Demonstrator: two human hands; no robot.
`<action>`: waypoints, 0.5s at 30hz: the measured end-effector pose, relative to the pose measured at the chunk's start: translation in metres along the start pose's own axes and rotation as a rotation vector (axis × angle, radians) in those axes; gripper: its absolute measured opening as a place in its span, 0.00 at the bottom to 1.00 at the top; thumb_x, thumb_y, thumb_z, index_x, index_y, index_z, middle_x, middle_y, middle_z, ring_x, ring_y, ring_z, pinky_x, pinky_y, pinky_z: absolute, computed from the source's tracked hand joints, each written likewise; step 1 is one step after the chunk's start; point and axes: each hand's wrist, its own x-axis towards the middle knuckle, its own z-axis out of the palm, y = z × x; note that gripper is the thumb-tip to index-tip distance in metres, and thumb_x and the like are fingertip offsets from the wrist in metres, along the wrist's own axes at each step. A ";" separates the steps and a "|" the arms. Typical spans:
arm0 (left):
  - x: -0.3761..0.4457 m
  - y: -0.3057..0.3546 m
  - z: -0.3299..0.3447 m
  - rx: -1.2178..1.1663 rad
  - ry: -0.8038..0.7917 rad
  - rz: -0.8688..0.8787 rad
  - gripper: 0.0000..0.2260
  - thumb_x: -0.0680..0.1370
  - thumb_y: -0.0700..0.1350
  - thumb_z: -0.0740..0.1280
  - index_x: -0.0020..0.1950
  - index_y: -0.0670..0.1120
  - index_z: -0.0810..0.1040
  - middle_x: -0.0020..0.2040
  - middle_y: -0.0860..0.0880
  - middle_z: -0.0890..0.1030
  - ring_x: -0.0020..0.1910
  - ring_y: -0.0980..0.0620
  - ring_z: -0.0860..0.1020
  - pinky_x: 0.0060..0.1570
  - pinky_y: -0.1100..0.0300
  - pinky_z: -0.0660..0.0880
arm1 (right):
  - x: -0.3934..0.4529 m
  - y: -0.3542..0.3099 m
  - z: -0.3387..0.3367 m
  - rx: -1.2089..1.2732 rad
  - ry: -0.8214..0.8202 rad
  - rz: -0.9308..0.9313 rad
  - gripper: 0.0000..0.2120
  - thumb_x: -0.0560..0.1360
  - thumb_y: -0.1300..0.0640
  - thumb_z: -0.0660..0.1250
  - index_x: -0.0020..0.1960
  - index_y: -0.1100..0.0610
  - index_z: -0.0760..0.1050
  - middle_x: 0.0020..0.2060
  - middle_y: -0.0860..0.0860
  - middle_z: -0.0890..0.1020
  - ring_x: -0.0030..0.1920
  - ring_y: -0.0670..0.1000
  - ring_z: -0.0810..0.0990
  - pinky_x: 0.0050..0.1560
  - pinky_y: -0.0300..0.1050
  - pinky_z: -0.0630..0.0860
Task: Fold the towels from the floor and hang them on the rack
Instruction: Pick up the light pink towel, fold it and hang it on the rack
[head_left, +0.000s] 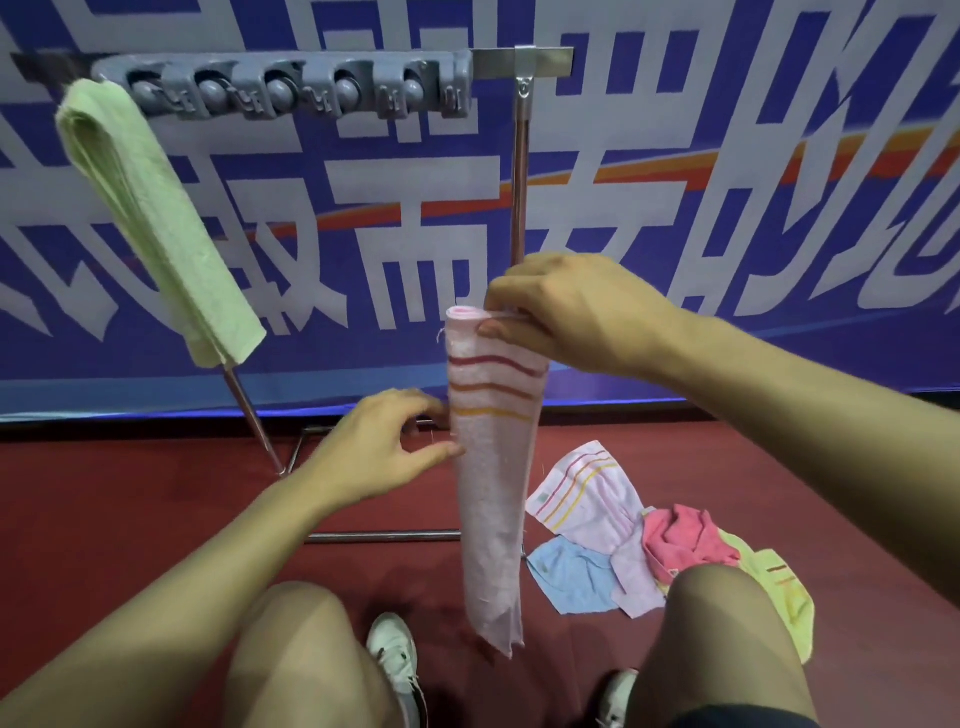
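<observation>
The right hand (566, 317) pinches the top of a folded pink towel (491, 467) draped over the rack bar (518, 166). The left hand (384, 452), fingers loosely curled, touches its side. Next it likely needs smoothing (more towels (613, 540) wait on the floor).

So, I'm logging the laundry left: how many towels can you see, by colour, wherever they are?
Green: 1, the folded green towel hanging on the rack arm.
Pink striped: 2, the folded pink striped towel pinched by the right hand, and the pink striped floor towel.
Blue towel: 1.
Red towel: 1.
Yellow-green towel: 1.
Total: 6.
</observation>
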 end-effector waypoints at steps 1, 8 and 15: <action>-0.004 -0.002 0.011 -0.022 -0.009 -0.013 0.23 0.72 0.67 0.69 0.57 0.52 0.84 0.51 0.58 0.84 0.49 0.56 0.82 0.52 0.52 0.79 | 0.002 0.001 -0.003 -0.007 0.007 -0.004 0.19 0.82 0.41 0.57 0.51 0.54 0.78 0.45 0.49 0.81 0.46 0.55 0.80 0.38 0.50 0.75; -0.002 0.005 0.074 -0.215 -0.003 -0.098 0.12 0.73 0.56 0.77 0.51 0.53 0.81 0.46 0.53 0.78 0.40 0.55 0.75 0.42 0.60 0.72 | 0.008 0.001 -0.033 -0.062 0.005 -0.061 0.17 0.83 0.43 0.59 0.53 0.54 0.79 0.42 0.45 0.76 0.40 0.47 0.71 0.37 0.48 0.75; 0.009 0.009 0.101 -0.405 -0.072 -0.145 0.18 0.70 0.61 0.76 0.52 0.49 0.85 0.53 0.53 0.83 0.51 0.52 0.83 0.55 0.49 0.80 | 0.001 0.015 -0.065 -0.100 -0.017 -0.011 0.21 0.82 0.41 0.56 0.54 0.55 0.79 0.40 0.44 0.74 0.38 0.47 0.74 0.37 0.45 0.74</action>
